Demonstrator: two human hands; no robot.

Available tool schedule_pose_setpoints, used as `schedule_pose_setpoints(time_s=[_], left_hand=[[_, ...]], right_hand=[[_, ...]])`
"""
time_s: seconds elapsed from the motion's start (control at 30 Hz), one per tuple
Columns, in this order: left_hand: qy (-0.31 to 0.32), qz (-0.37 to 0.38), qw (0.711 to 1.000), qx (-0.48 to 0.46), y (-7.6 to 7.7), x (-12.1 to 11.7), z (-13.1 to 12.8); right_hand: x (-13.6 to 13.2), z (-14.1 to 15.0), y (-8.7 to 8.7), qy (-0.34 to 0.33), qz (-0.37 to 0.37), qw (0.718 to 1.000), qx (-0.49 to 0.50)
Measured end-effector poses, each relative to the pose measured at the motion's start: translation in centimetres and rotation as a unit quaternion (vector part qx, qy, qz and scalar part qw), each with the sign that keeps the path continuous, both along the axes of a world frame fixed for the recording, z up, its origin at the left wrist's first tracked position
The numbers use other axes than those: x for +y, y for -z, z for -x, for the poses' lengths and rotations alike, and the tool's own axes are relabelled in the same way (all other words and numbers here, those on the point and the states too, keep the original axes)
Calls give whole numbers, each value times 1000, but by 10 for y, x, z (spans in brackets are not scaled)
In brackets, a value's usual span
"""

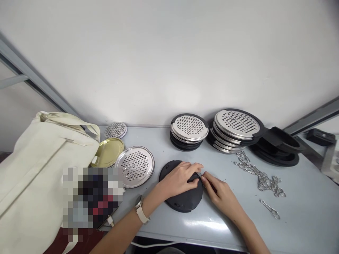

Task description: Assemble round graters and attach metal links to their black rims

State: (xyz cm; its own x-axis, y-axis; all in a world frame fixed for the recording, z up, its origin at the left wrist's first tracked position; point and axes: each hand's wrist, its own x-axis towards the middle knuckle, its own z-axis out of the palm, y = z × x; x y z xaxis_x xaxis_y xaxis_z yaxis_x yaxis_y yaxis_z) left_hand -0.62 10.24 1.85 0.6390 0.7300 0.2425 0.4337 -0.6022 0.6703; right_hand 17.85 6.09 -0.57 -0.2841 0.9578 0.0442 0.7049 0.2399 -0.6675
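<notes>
A round black disc (182, 203) lies on the table in front of me, with small holes near its rim. My left hand (181, 178) rests across its top, fingers bent and thumb and fingertips near the right edge, holding the disc. At that edge my right hand (215, 188) pinches a small metal piece (199, 174), mostly hidden by the fingers; it looks like a wire clip. Loose wire clips (262, 178) lie in a tangled heap to the right, and a single wire clip (269, 209) sits apart, closer to me.
Behind the disc stand a smaller stack of perforated metal plates with black rims (190, 127) and a taller stack (237, 124). Black rings (275, 146) are at the right. On the left are a perforated plate (135, 166), a gold lid (108, 152) and a cream bag (39, 169).
</notes>
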Motion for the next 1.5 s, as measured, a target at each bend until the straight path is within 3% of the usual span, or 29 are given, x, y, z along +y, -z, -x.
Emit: schedule_pose_setpoints(time_s=[0.23,0.6,1.5], left_hand=[[4,60,998,-17,-3,0,1],[9,76,997,-22,-2,-1,1],[16,107,994,-27,-3,0,1]], right_hand=[[1,-1,-3,-5,-2,1000,7],[1,-4,-6,-16,33,999,38],[1,-5,-1,-27,40,998,30]])
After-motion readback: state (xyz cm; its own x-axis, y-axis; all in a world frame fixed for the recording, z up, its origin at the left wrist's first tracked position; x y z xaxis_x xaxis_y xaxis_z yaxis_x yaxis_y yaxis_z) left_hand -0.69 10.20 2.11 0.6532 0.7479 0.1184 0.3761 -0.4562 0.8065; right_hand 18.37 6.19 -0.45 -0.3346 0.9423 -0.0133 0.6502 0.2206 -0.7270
